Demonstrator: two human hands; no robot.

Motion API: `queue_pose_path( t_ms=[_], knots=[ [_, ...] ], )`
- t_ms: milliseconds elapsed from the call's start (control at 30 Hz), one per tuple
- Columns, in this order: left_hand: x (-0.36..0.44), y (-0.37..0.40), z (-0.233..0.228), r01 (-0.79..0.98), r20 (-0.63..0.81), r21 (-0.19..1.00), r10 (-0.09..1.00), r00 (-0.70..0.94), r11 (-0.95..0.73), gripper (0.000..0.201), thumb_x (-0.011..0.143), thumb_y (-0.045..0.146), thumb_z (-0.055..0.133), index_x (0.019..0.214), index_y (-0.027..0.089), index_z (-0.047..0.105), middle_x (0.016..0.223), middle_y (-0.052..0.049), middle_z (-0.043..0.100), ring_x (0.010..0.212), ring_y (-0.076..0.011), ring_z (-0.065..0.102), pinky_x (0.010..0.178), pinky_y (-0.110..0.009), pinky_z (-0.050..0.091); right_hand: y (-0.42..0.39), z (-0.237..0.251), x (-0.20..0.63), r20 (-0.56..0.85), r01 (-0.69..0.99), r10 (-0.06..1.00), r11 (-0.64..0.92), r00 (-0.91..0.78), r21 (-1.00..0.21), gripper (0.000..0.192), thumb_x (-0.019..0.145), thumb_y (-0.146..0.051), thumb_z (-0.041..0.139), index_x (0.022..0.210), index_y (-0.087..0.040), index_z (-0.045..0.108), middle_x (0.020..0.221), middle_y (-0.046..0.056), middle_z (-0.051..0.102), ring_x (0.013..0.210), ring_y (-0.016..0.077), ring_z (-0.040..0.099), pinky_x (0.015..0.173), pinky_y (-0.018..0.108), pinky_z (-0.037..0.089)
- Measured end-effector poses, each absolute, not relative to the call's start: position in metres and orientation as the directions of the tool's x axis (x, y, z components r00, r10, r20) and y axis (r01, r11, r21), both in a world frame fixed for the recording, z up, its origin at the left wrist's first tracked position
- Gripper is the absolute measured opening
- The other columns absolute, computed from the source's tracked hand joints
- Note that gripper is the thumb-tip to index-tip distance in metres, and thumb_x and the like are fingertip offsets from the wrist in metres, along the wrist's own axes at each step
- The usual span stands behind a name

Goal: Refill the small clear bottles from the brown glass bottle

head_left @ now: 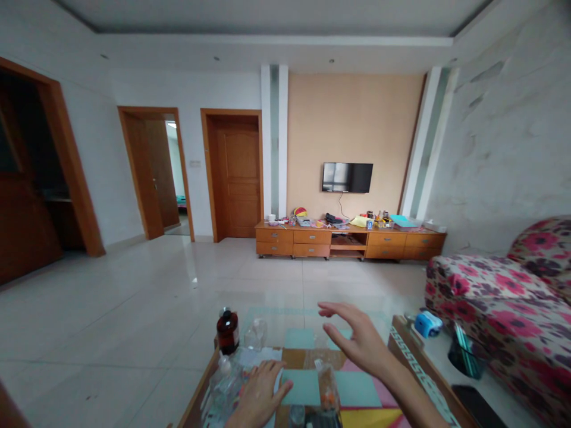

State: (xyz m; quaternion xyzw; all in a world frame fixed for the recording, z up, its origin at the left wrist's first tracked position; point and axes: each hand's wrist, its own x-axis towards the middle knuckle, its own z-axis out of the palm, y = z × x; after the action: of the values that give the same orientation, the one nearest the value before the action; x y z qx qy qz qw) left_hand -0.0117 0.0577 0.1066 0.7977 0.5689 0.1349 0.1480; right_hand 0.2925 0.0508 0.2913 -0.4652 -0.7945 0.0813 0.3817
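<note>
Low over the left side of the glass-topped table (307, 361), my left hand (261, 392) is stretched out, palm down, with nothing visible in it. Beside it stands a clear plastic bottle (223, 383), and some white paper (256, 358) lies just beyond. My right hand (359, 342) hovers above the table's right half, thumb and fingers apart, holding nothing. Between the hands is a clear packet or bottle (329, 383) with something orange in it. A brown bottle (228, 333) and a clear container (256, 334) are at the far left corner. Whatever lies under my left palm is hidden.
On the right are a blue gadget (428, 324), a dark pen holder (466, 355) with pens, and a black phone (479, 405). A flowered sofa (495, 297) stands beyond them. Across the tiled floor is a wooden cabinet (312, 236) below a television (347, 178).
</note>
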Motion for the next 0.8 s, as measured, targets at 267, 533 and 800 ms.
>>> queue_pose_path(
  t_ms=[267, 533, 800],
  knots=[
    [0.002, 0.105, 0.074, 0.879, 0.042, 0.354, 0.945, 0.325, -0.318, 0.081, 0.097, 0.073, 0.044, 0.167, 0.031, 0.042, 0.178, -0.010, 0.030, 0.165, -0.0341, 0.025, 0.133, -0.050, 0.022, 0.122, 0.103, 0.285, -0.093, 0.951, 0.995, 0.009, -0.040, -0.309, 0.084, 0.088, -0.068, 0.061, 0.163, -0.035, 0.047, 0.176, 0.009, 0.030, 0.163, 0.0383, 0.024, 0.127, 0.056, 0.022],
    [0.025, 0.127, 0.047, 0.911, 0.073, 0.298, 0.958, 0.276, -0.285, 0.091, 0.099, 0.078, 0.030, 0.171, 0.022, 0.033, 0.180, -0.012, 0.018, 0.168, -0.0350, 0.006, 0.135, -0.053, 0.005, 0.138, 0.045, 0.270, 0.073, 0.977, 0.995, -0.047, 0.063, -0.206, 0.074, 0.102, -0.069, 0.038, 0.168, -0.035, 0.038, 0.179, 0.010, 0.024, 0.166, 0.0334, 0.014, 0.127, 0.057, 0.007],
    [0.029, 0.122, 0.051, 0.918, 0.075, 0.267, 0.956, 0.284, -0.293, 0.086, 0.102, 0.073, 0.036, 0.170, 0.021, 0.035, 0.179, -0.015, 0.022, 0.168, -0.0353, 0.011, 0.134, -0.057, 0.008, 0.131, 0.046, 0.274, 0.051, 0.974, 0.997, -0.040, 0.053, -0.223, 0.074, 0.106, -0.066, 0.035, 0.169, -0.028, 0.035, 0.179, 0.014, 0.020, 0.166, 0.0350, 0.011, 0.128, 0.059, -0.002]
  ],
)
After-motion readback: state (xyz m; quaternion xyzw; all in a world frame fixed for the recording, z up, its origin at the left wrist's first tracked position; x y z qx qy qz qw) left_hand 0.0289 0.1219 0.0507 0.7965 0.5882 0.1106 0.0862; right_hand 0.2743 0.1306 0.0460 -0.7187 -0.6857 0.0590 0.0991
